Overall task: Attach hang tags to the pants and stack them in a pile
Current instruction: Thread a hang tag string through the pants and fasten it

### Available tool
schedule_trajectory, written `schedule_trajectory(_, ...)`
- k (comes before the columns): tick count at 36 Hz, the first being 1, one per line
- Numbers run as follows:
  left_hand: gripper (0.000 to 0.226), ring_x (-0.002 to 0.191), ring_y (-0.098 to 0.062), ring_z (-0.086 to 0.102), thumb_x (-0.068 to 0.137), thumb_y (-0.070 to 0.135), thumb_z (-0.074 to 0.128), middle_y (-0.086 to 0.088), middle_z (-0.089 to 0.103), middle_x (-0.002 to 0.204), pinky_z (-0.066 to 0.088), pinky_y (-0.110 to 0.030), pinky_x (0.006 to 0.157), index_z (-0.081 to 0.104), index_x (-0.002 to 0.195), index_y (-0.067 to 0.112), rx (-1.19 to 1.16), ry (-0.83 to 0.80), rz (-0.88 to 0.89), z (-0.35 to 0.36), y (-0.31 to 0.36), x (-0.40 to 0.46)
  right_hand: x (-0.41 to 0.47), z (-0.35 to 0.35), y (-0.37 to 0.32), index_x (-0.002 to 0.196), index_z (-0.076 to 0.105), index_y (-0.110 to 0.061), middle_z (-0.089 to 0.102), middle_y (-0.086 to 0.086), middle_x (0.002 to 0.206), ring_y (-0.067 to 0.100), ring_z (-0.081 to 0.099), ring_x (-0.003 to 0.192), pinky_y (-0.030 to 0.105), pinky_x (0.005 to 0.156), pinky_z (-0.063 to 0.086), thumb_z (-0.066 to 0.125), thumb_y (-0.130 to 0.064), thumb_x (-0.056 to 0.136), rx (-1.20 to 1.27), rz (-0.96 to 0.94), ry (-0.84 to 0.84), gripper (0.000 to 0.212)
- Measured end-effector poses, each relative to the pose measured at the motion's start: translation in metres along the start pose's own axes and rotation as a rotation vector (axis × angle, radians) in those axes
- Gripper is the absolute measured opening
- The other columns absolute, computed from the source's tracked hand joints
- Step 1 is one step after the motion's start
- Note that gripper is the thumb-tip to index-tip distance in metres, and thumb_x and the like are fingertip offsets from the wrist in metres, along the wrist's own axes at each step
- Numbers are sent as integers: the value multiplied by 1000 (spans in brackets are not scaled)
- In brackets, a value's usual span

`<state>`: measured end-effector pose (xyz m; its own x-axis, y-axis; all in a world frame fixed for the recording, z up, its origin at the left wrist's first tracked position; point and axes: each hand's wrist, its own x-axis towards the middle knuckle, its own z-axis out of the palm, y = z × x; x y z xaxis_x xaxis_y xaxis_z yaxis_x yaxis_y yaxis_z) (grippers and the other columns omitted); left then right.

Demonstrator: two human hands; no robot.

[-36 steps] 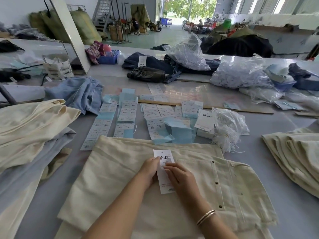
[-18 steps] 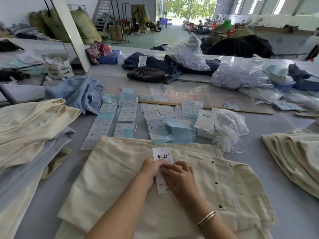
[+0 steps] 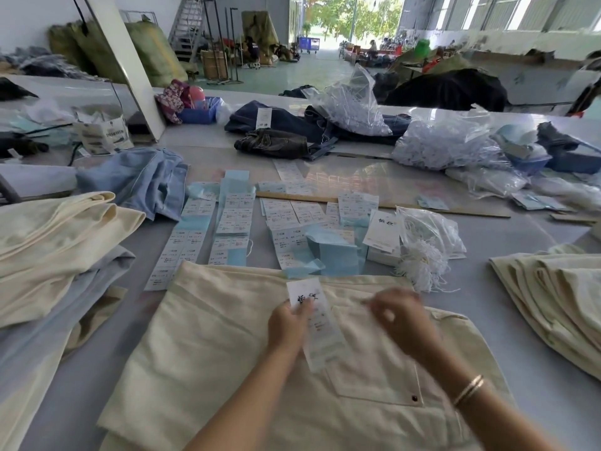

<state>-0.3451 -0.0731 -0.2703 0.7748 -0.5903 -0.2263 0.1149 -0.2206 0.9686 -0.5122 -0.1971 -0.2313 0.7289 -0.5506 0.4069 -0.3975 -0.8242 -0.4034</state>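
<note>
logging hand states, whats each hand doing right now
Left hand: pinching the hang tag over the cream pants.
Right hand: blurred, fingers curled; cannot tell if it holds anything.

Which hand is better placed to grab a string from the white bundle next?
The right hand. It holds nothing I can make out and sits nearer the white strings, just below them. The left hand is busy pinching the hang tag on the cream pants.
</note>
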Motion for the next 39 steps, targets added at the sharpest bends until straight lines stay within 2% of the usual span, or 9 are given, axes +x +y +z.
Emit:
schedule_trajectory(3, 16, 62, 5, 64, 92, 34, 61, 15, 67, 65, 43, -8, 49, 63, 76, 31, 99, -20, 215, 8, -9, -16, 50, -30, 43, 85, 75, -7, 71, 13, 79, 33, 65, 72, 36, 68, 49, 68, -4, 84, -93, 220, 145, 8)
schedule_trajectory(7, 14, 65, 4, 64, 94, 34, 58, 11, 67, 69, 45, -10, 51, 62, 81, 31, 168, -33, 278, 10, -13, -18, 91, -50, 95, 98, 75, -12, 68, 16, 99, 36, 61, 91, 38, 78, 49, 63, -15, 89, -299, 402, -34, 16)
schedule_trajectory(12, 14, 74, -13, 69, 94, 33, 59, 2, 73, 83, 57, -34, 65, 66, 96, 21, 239, 10, 297, 12, -15, -15, 104, -44, 105, 98, 76, -19, 67, 9, 103, 31, 59, 99, 37, 82, 50, 60, -21, 91, -505, 272, -192, 17)
schedule_trajectory(22, 24, 77, -14, 70, 94, 36, 57, 0, 74, 87, 57, -36, 65, 66, 104, 17, 316, 7, 344, 12, -14, -16, 101, -26, 103, 95, 71, -19, 67, -1, 100, 21, 60, 95, 29, 77, 45, 46, -27, 97, -738, 170, -277, 27)
schedule_trajectory(24, 24, 77, -14, 70, 94, 37, 56, 1, 73, 87, 57, -35, 65, 66, 104, 18, 326, 3, 348, 13, -14, -16, 102, -23, 107, 95, 71, -18, 70, 3, 98, 25, 62, 93, 31, 77, 46, 49, -26, 96, -652, 221, -209, 24)
schedule_trajectory(31, 23, 74, -14, 70, 94, 38, 56, 1, 73, 84, 57, -36, 64, 65, 102, 18, 321, -1, 327, 14, -16, -14, 131, -35, 115, 94, 67, -5, 68, 18, 90, 24, 54, 73, 30, 67, 39, 57, -18, 91, 339, 697, 321, 17)
schedule_trajectory(34, 23, 75, -13, 69, 95, 39, 56, 1, 73, 84, 57, -36, 65, 65, 103, 20, 325, -18, 328, 14, -18, -14, 141, -41, 120, 94, 60, -6, 66, 17, 84, 18, 55, 56, 26, 55, 45, 55, -13, 94, 497, 681, 255, 10)
schedule_trajectory(37, 22, 82, -20, 69, 96, 33, 54, -1, 73, 90, 55, -37, 71, 65, 105, 17, 354, -14, 321, 15, -19, -12, 136, -40, 124, 83, 61, -12, 64, 10, 69, 6, 57, 43, 16, 44, 47, 60, -12, 92, 388, 600, 77, 9)
schedule_trajectory(39, 20, 90, -25, 68, 97, 25, 50, -3, 72, 97, 54, -38, 76, 59, 113, 18, 373, -10, 284, 17, -15, -10, 129, -35, 125, 88, 67, -10, 66, 5, 67, 7, 61, 48, 17, 50, 50, 63, -14, 90, 295, 560, -47, 6)
